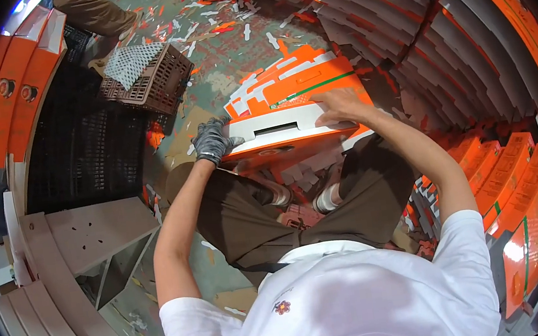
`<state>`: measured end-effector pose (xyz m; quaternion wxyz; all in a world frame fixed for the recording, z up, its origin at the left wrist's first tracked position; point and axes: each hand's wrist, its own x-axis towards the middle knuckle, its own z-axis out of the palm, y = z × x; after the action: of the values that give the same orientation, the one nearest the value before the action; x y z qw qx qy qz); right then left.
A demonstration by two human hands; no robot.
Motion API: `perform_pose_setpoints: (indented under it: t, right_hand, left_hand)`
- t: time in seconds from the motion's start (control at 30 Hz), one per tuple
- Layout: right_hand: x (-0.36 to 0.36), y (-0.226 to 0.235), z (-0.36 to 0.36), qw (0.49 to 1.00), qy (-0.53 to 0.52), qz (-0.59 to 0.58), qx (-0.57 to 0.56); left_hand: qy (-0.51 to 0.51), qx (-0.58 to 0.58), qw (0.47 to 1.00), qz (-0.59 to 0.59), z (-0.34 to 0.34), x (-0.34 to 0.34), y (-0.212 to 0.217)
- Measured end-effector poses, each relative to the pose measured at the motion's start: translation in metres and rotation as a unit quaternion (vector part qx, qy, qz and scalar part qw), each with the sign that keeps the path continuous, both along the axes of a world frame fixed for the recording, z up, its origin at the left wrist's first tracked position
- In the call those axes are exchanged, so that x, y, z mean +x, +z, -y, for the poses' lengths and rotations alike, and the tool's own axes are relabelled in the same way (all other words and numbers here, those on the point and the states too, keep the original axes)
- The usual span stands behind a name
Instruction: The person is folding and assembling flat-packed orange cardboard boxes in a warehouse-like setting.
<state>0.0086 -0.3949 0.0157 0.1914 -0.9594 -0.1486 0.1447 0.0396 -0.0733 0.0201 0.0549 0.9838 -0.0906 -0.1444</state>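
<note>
In the head view, the seated person braces a stack of flat orange-and-white carton blanks [290,122] on end between the knees; the gloved left hand [212,140] curls its fingers around the stack's left edge. The bare right hand [341,107] lies flat on top, fingers extended, apparently squaring the edges, with more stacked blanks [518,171] within reach on the right.

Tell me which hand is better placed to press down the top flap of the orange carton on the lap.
Right. The bare right hand already lies flat on top of the orange carton, fingers spread. The gloved left hand grips the carton's left edge, likely steadying it.
</note>
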Motion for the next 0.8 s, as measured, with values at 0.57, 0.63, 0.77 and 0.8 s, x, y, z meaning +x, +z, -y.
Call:
perform_pose_setpoints:
  t: [0.57, 0.63, 0.77, 0.8]
  right_hand:
    - [-0.021, -0.001, 0.001, 0.994, 0.072, -0.079, 0.000]
    - [-0.017, 0.014, 0.004, 0.975, 0.129, -0.178, 0.021]
    - [-0.018, 0.011, 0.050, 0.927, -0.001, -0.224, 0.302]
    - [-0.012, 0.011, 0.055, 0.946, -0.042, -0.109, 0.302]
  left_hand:
    - [-0.283, 0.073, 0.955, 0.045, 0.029, -0.056, 0.016]
    - [-0.271, 0.048, 0.959, 0.065, 0.035, -0.056, 0.017]
    - [-0.402, 0.082, 0.882, 0.231, 0.019, -0.062, 0.068]
    - [-0.426, 0.049, 0.847, 0.314, 0.004, -0.059, 0.078]
